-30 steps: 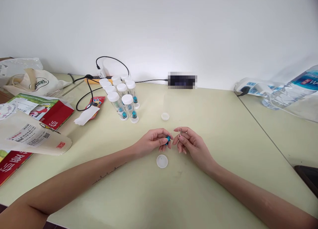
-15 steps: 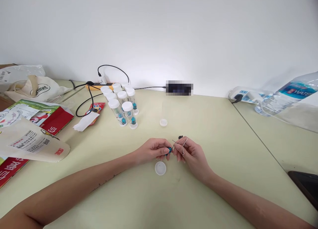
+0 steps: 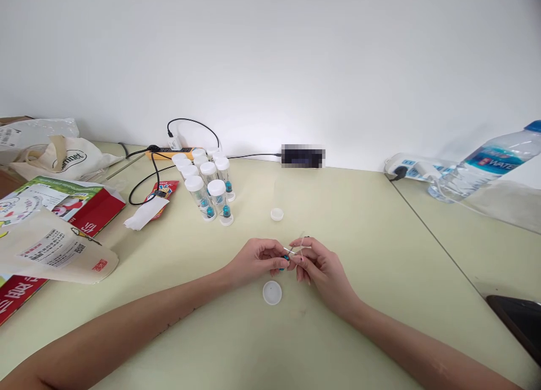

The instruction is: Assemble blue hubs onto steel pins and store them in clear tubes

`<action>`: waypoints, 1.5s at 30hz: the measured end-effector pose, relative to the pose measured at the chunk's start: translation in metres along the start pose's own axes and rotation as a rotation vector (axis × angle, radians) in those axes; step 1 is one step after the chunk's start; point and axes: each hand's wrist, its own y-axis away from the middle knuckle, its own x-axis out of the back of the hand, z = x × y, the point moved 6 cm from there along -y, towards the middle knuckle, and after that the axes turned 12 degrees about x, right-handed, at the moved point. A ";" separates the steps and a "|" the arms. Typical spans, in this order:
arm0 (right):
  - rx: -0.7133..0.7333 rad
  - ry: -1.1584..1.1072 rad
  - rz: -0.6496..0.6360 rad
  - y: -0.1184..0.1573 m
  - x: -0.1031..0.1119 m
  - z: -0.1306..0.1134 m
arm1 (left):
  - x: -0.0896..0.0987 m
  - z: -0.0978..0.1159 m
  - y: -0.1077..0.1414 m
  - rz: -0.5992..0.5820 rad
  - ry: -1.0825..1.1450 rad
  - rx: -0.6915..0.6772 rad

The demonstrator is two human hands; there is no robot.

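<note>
Over the middle of the table, my left hand (image 3: 258, 260) pinches a small blue piece (image 3: 286, 257) between thumb and fingers, which cover much of it. Close against it on the right, the closed fingers of my right hand (image 3: 325, 269) hold a thin bent metal wire (image 3: 302, 241). One thin straight end of metal reaches over to the blue piece; whether it is seated in it I cannot tell. Just below my hands lies a round white lid (image 3: 272, 293). A smaller white cap (image 3: 276, 214) rests beyond them.
Several clear tubes (image 3: 224, 207) with white caps and blue pieces inside stand at the back left. Left lie a paper cup (image 3: 91, 260), a red-green box (image 3: 99, 212) and a red packet (image 3: 169, 188). A water bottle (image 3: 490, 159) and power strip (image 3: 408, 163) are right.
The metal wire has turned in my right fingers, and my right forefinger has straightened toward the left hand. The blue piece sits lower in my left fingers. The view has tilted slightly.
</note>
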 end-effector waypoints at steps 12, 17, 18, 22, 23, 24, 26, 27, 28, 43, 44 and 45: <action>-0.100 0.014 -0.044 0.000 -0.001 0.001 | 0.012 0.001 -0.003 -0.022 0.290 0.043; -0.087 0.011 -0.060 -0.001 -0.001 -0.001 | 0.011 0.001 -0.004 -0.022 0.280 0.059; -0.082 0.011 -0.060 -0.001 -0.001 -0.001 | 0.011 0.002 -0.004 -0.011 0.274 0.052; -0.048 0.050 -0.081 0.001 -0.002 0.000 | 0.019 0.006 -0.001 0.170 0.115 -0.019; -0.034 0.076 -0.092 0.002 -0.003 0.001 | 0.024 0.008 0.001 0.255 0.018 -0.044; -0.013 0.116 -0.106 0.003 -0.004 0.001 | 0.029 0.009 0.002 0.337 -0.093 -0.065; 0.054 0.219 -0.161 0.005 -0.007 -0.001 | 0.037 0.011 0.004 0.446 -0.298 -0.106; 0.095 0.272 -0.210 0.007 -0.010 -0.004 | 0.040 0.011 0.003 0.462 -0.380 -0.110; 0.134 0.321 -0.271 0.008 -0.013 -0.006 | 0.041 0.010 0.001 0.441 -0.440 -0.096; 0.047 0.361 -0.386 0.006 -0.021 -0.007 | 0.033 0.013 -0.003 0.282 -0.531 -0.113; 0.045 0.364 -0.383 0.006 -0.021 -0.007 | 0.033 0.014 -0.003 0.274 -0.524 -0.114; 0.045 0.365 -0.380 0.006 -0.020 -0.007 | 0.032 0.014 -0.003 0.266 -0.514 -0.116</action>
